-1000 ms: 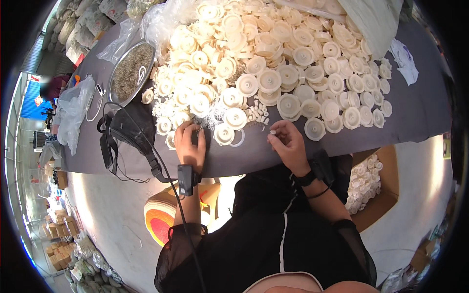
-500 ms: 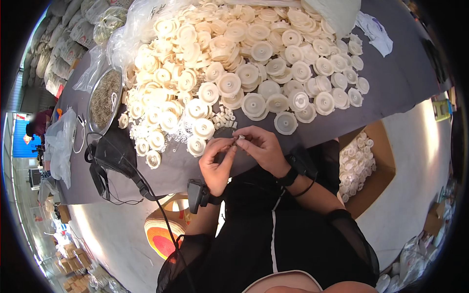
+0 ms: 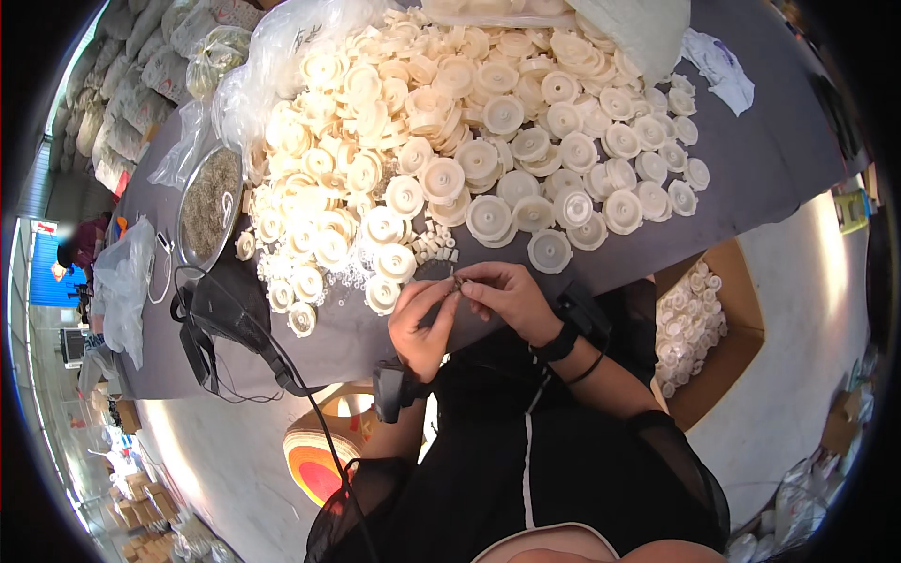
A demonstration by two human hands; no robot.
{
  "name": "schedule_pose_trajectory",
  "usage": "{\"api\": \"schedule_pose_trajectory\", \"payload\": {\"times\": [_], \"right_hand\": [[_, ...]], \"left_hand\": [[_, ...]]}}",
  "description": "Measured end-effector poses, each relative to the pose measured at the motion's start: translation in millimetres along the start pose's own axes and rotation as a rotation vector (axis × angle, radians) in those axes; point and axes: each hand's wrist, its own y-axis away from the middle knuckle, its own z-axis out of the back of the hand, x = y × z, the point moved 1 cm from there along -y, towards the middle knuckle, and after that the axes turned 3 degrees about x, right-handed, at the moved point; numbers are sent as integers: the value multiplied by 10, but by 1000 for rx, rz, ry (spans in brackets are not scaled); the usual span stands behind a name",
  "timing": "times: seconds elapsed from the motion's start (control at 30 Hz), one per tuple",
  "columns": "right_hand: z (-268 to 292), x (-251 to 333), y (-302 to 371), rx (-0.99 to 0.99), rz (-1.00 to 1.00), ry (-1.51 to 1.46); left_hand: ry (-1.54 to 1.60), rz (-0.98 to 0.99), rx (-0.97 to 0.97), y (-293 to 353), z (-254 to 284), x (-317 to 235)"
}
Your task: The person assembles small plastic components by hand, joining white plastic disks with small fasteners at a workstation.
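My left hand [image 3: 422, 324] and my right hand [image 3: 505, 298] meet at the fingertips over the table's near edge. Both are closed in a pinch around something small and dark, too tiny to name. Just beyond them lies a little group of short white plastic cylinders [image 3: 435, 246]. Round cream plastic discs [image 3: 489, 218] with raised hubs form a big heap past my hands. Small white rings [image 3: 347, 274] are scattered left of my left hand, among the nearer discs.
An oval metal tray [image 3: 180, 246] of small brownish pieces stands at the left, near a black pouch [image 3: 225, 298] with a cable. A cardboard box [image 3: 727, 375] holding more white parts [image 3: 690, 324] is below the table at right. Plastic bags [image 3: 122, 281] lie at the left edge.
My fingertips stay together, and the right hand's fingers have curled in more. The view has shifted slightly, so the table's left side sits a little lower.
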Motion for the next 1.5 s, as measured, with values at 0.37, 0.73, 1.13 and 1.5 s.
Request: {"api": "schedule_pose_trajectory", "payload": {"times": [0.37, 0.73, 1.13, 1.5], "right_hand": [[-116, -102, -41, -145, 475, 681], [-64, -107, -63, -136, 610, 1031], [-195, 178, -65, -292, 589, 840], [-182, 157, -108, -200, 885, 969]], "left_hand": [[379, 217, 26, 50, 53, 205], [302, 243, 97, -20, -2, 107], [291, 96, -175, -188, -72, 132], [1168, 866, 329, -280, 246, 254]]}}
